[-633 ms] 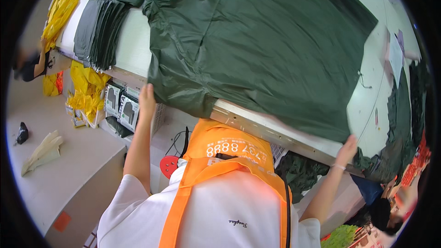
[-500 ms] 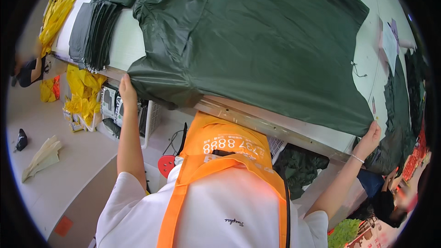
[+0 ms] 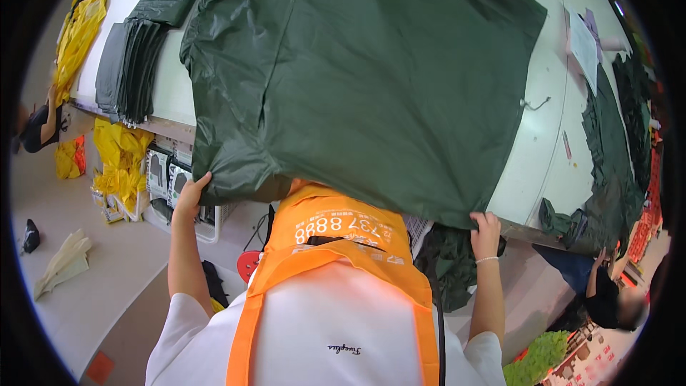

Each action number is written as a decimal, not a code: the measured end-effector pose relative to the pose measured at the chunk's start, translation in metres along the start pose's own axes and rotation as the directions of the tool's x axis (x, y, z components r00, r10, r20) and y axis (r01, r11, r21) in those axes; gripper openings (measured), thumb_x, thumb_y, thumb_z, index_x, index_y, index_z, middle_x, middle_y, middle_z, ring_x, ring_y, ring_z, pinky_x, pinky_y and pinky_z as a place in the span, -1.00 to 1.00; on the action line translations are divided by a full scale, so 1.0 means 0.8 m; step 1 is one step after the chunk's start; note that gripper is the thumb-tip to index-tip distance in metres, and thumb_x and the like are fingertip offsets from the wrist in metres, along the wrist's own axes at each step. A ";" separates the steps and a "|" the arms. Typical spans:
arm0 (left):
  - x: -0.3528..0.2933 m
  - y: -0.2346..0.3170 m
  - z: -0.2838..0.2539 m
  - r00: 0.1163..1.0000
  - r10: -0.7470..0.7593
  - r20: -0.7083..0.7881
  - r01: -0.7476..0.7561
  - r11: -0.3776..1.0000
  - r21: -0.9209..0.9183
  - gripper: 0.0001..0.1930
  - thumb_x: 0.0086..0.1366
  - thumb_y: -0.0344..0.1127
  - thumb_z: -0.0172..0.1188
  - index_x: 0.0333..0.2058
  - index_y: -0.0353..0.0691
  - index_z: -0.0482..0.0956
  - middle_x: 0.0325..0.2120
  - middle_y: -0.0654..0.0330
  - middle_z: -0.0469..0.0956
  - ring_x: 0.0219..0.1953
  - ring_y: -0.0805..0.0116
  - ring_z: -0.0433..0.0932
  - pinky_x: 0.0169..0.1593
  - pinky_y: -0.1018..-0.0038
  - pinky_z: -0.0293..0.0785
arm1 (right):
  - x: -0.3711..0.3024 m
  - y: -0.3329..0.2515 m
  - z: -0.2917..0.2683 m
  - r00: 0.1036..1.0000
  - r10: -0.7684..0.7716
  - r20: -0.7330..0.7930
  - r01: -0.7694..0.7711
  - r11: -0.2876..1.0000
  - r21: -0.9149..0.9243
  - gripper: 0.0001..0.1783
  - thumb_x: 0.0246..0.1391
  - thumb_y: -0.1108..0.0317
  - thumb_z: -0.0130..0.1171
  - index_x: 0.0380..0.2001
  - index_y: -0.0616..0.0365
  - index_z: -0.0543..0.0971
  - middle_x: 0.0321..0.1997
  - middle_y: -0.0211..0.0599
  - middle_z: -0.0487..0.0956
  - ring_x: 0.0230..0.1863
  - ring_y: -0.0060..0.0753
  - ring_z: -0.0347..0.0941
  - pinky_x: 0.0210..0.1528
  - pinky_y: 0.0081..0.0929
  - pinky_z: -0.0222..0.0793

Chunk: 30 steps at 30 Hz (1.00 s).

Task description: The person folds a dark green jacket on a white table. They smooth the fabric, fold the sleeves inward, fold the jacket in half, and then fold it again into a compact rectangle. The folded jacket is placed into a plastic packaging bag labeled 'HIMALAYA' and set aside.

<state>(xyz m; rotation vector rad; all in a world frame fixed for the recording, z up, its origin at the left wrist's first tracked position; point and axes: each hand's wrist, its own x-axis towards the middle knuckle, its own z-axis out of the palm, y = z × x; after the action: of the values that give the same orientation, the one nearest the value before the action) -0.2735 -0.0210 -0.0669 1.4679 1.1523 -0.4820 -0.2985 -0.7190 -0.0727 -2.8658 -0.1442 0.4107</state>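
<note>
While stretched between both hands just beyond the orange apron (image 3: 336,223), seemingly spread out for the most part but not yet flat all over: the dark green rain garment (image 3: 386,93), lying across the white worktable (image 3: 549,136) with near edge drawn past the table's rim. Creased down the left side; smoother across the broad middle, with no fold made there.

Pinched at the near left corner between thumb and fingers of the left hand (image 3: 189,196), with hardly any gap; gripped at the near right corner by curled, closed fingers of the right hand (image 3: 486,234), exact thumb placement hard to tell from above.

Below the rim, a rumpled dark green bundle (image 3: 450,264) to the right and plastic-wrapped packets (image 3: 157,169) to the left. At the garment's right edge, a thin cord (image 3: 536,104); farther right, crumpled green fabric (image 3: 614,164). Well apart on the left, a stack of folded dark green pieces (image 3: 128,68); farther off, yellow fabric (image 3: 86,32) over the table's edge.
</note>
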 end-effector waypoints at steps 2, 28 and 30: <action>-0.033 0.028 -0.008 0.999 0.020 -0.039 -0.022 0.999 -0.035 -0.54 0.20 -0.17 0.21 -0.09 -0.47 0.45 -0.25 0.08 0.57 -0.27 0.34 0.58 -0.18 0.45 0.50 | 0.010 0.014 -0.023 0.996 -0.016 -0.091 0.026 0.995 0.101 -0.66 -0.47 0.64 0.20 -0.46 0.10 0.53 -0.27 -0.21 0.41 -0.11 -0.09 0.33 -0.06 -0.30 0.23; 0.155 0.191 0.038 0.648 0.758 -0.070 -0.428 0.438 0.791 -0.72 0.19 -0.10 0.17 -0.44 -0.22 0.56 -0.58 0.04 0.54 -0.50 0.09 0.52 -0.42 0.29 0.40 | 0.189 0.170 -0.034 0.828 0.561 0.012 -0.463 0.670 0.580 -0.66 0.09 0.15 0.20 -0.28 0.24 0.48 -0.25 -0.38 0.53 -0.31 -0.56 0.36 -0.21 -0.54 0.29; 0.155 0.180 0.047 0.634 0.764 -0.118 -0.337 0.410 0.848 -0.71 0.19 -0.05 0.15 -0.41 -0.18 0.55 -0.52 0.02 0.57 -0.40 0.00 0.55 -0.36 0.23 0.42 | 0.199 0.144 -0.016 0.760 0.612 -0.220 -0.527 0.778 0.342 -0.61 0.04 0.14 0.24 -0.23 0.23 0.46 -0.23 -0.28 0.53 -0.28 -0.39 0.41 -0.16 -0.43 0.31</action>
<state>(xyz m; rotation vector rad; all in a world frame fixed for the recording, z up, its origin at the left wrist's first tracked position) -0.0862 0.0110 -0.1047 2.7788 0.6835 -0.0449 -0.1357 -0.8123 -0.1321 -2.6015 0.8166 0.0439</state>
